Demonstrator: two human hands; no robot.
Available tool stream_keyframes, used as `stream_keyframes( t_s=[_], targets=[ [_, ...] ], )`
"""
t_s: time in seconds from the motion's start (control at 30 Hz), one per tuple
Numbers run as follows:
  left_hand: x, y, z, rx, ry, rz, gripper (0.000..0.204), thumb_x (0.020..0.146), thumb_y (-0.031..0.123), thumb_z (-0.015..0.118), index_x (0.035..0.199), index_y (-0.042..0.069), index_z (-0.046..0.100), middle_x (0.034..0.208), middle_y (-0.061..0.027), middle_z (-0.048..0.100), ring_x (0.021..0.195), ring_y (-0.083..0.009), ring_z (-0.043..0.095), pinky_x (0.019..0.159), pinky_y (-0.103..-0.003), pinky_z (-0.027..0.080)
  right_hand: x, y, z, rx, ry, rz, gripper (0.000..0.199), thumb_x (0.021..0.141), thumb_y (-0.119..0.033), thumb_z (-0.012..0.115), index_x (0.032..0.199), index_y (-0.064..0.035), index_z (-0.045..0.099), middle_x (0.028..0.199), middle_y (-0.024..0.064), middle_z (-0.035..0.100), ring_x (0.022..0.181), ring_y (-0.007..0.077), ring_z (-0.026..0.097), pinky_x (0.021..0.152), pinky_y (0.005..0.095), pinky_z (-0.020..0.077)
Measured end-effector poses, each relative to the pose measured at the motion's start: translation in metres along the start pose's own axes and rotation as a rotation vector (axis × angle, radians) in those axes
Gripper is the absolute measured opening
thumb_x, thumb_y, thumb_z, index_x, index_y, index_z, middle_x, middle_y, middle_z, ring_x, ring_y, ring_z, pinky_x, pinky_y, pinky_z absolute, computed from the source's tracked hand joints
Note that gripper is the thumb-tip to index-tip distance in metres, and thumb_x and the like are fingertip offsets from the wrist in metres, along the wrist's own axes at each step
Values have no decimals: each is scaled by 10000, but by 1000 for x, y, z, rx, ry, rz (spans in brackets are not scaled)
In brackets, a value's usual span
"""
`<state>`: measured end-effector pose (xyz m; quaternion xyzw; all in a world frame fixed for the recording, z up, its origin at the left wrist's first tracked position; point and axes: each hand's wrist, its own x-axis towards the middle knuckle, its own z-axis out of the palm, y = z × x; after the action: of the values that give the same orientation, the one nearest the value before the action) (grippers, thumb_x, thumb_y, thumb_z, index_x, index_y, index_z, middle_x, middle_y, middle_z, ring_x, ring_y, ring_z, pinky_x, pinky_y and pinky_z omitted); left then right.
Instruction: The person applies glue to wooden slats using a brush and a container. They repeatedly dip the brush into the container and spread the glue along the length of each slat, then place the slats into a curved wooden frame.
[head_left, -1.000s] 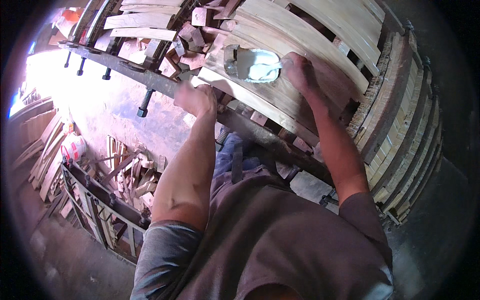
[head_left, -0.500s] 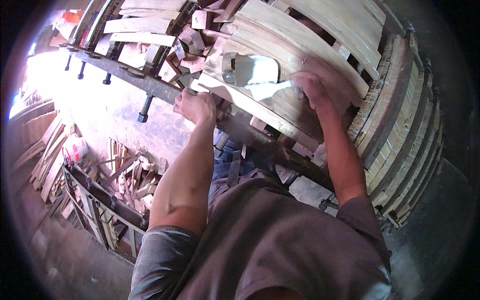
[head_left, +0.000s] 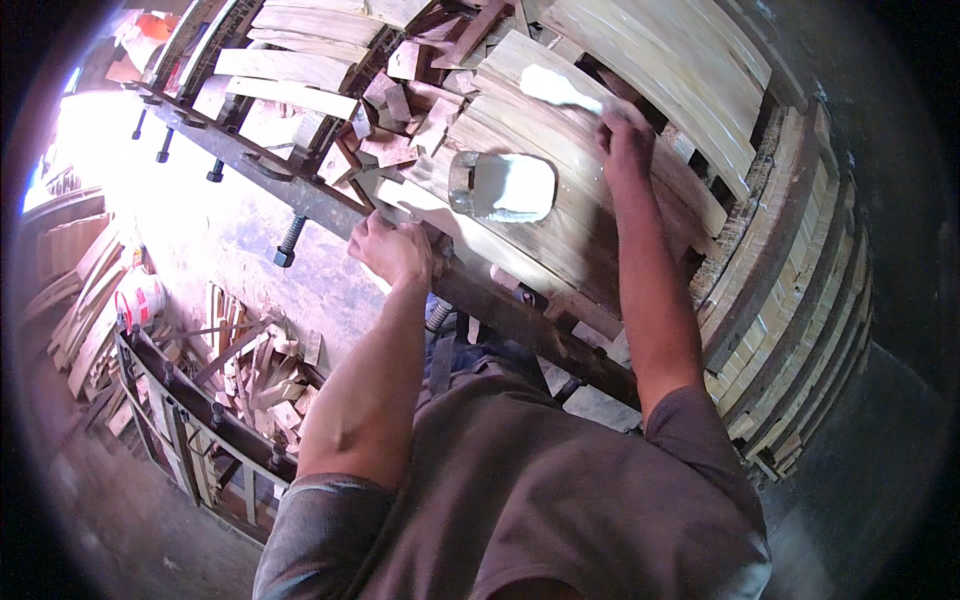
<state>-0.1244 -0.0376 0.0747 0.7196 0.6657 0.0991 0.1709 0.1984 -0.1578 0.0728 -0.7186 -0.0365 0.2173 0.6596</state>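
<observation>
My right hand [head_left: 626, 140] is closed round the handle end of a flat, white-coated spreader [head_left: 555, 86], whose wide end lies over the far part of a pale wooden board [head_left: 520, 120]. Whether it is a brush or a paddle I cannot tell. Nearer to me, an open container of white liquid [head_left: 512, 188] stands on the boards. My left hand [head_left: 392, 250] has its fingers curled over the long dark metal beam [head_left: 500, 308] along the near side, close to the end of a pale wooden strip [head_left: 480, 235].
Offcut blocks [head_left: 392, 140] lie left of the boards. Threaded bolts [head_left: 290, 240] stick out of the beam. Stacked curved wooden layers [head_left: 800, 270] rise at the right. At lower left stand a metal frame [head_left: 190, 400], scrap wood [head_left: 275, 370] and a white-and-red bucket [head_left: 140, 298].
My right hand has moved the spreader away from me, from beside the container to the farther board. My left hand stays on the beam. The view has shifted slightly.
</observation>
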Motion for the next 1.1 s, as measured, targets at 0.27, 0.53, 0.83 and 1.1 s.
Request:
stream_keyframes(
  t_s=[0.27, 0.53, 0.83, 1.1],
  targets=[
    [-1, 8, -6, 2, -9, -26, 403, 702, 106, 599, 1086, 3, 662, 1151, -184, 572, 1145, -360, 431, 1018, -419, 354, 19, -19, 96, -444, 87, -410, 168, 830, -173, 671, 932, -41, 697, 849, 162, 693, 811, 273, 670, 770, 353, 500],
    [-1, 3, 0, -10, 20, 25, 386, 689, 99, 599, 1056, 7, 676, 1128, -174, 588, 1134, -359, 444, 1008, -418, 363, 20, -11, 76, -576, 99, -365, 173, 834, -191, 652, 949, -68, 692, 870, 164, 694, 843, 307, 673, 781, 382, 504],
    [3, -3, 5, -2, -16, -20, 397, 698, 90, 609, 1084, 23, 670, 1144, -169, 589, 1131, -362, 457, 999, -414, 382, -10, -16, 11, -706, 191, -300, 150, 843, -190, 610, 918, -84, 683, 891, 156, 700, 866, 327, 673, 780, 401, 504],
    [7, -6, 10, 65, -42, -35, 348, 694, 129, 638, 1024, 41, 704, 1054, -145, 606, 1005, -339, 509, 909, -417, 412, -26, -7, -46, -771, 281, -299, 107, 857, -186, 600, 901, -124, 675, 881, 142, 697, 871, 345, 669, 757, 420, 509]
  ],
)
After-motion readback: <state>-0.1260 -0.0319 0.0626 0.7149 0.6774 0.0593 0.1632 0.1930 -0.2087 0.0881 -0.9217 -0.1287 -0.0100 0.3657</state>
